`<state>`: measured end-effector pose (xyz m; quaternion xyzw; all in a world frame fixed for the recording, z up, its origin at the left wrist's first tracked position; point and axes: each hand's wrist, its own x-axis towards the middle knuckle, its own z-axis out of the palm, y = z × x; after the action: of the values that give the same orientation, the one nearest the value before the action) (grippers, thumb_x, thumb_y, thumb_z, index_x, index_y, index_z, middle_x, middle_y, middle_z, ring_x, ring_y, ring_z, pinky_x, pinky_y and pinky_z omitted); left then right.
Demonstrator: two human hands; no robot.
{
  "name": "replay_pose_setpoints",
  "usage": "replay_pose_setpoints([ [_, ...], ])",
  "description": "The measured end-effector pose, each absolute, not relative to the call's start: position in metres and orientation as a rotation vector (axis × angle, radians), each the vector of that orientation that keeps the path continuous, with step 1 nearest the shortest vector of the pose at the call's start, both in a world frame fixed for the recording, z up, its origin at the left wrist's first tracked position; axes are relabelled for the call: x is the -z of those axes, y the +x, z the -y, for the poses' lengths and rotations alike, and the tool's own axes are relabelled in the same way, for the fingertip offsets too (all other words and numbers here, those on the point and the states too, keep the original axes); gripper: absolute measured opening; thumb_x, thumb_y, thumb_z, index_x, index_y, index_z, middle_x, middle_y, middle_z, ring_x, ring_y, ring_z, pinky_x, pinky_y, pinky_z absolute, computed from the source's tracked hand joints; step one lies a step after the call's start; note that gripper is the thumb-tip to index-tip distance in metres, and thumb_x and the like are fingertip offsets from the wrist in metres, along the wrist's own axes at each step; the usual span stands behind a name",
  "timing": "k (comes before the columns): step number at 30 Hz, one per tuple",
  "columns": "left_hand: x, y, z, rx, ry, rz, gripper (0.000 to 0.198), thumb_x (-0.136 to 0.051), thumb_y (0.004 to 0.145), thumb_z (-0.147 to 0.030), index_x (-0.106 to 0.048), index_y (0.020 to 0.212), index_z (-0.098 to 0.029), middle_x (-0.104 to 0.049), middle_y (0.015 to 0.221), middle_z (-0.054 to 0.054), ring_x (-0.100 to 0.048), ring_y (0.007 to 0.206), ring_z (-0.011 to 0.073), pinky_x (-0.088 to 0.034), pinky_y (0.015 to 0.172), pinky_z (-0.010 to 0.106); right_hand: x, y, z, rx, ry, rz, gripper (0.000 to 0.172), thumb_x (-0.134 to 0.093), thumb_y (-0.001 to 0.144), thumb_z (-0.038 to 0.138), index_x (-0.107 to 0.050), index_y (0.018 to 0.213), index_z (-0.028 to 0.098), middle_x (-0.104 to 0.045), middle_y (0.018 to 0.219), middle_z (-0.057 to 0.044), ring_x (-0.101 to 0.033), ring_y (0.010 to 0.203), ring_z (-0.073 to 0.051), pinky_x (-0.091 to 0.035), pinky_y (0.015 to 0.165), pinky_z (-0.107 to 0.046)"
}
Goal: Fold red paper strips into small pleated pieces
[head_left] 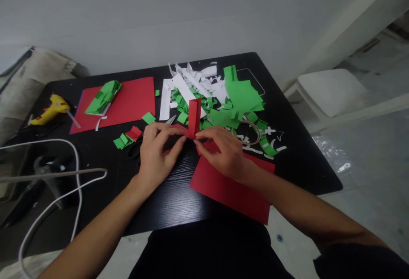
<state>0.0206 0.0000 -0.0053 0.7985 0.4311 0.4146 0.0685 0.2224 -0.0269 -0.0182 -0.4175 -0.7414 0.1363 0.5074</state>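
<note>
A folded strip of red paper (194, 118) stands upright between my hands, above the middle of the black table. My left hand (160, 146) pinches its lower left part between thumb and fingers. From the other side, my right hand (222, 149) pinches the strip's lower right end. Under my right forearm lies a larger sheet of red paper (231, 189), its corner over the table's front edge. Partly hidden behind my left hand are scissors (171, 120), with only the blade tip and part of a dark handle showing.
Green paper scraps (244, 96) and white paper strips (187, 87) cover the back middle. At left, a folded green paper bundle (105, 97) rests on a red sheet (136, 100), beside a yellow glue gun (53, 109). A tape roll (258, 133) lies right; a white cable (76, 159) loops front left.
</note>
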Motion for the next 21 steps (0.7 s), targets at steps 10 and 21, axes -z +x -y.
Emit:
replay_pose_setpoints([
  [10,0.005,0.033,0.014,-1.051,1.712,-0.993,0.02,-0.07,0.095,-0.032,-0.068,0.109,-0.019,-0.072,0.084,0.001,-0.068,0.071,0.014,-0.057,0.068,0.027,0.022,0.223,0.028,-0.092,-0.92,1.856,0.025,-0.064,0.097,0.012,-0.064,0.118,0.025,-0.078,0.099,-0.005,-0.073,0.096,-0.021,-0.058,0.087,-0.037],
  [21,0.001,0.028,0.005,-0.996,1.463,-1.011,0.021,-0.068,0.099,-0.038,-0.071,0.093,-0.018,-0.076,0.079,0.002,-0.071,0.069,0.0142,-0.06,0.069,0.026,0.008,0.221,0.032,-0.27,-0.944,1.684,0.023,-0.073,0.09,0.011,-0.064,0.108,0.022,-0.075,0.096,-0.007,-0.07,0.091,-0.023,-0.058,0.084,-0.038],
])
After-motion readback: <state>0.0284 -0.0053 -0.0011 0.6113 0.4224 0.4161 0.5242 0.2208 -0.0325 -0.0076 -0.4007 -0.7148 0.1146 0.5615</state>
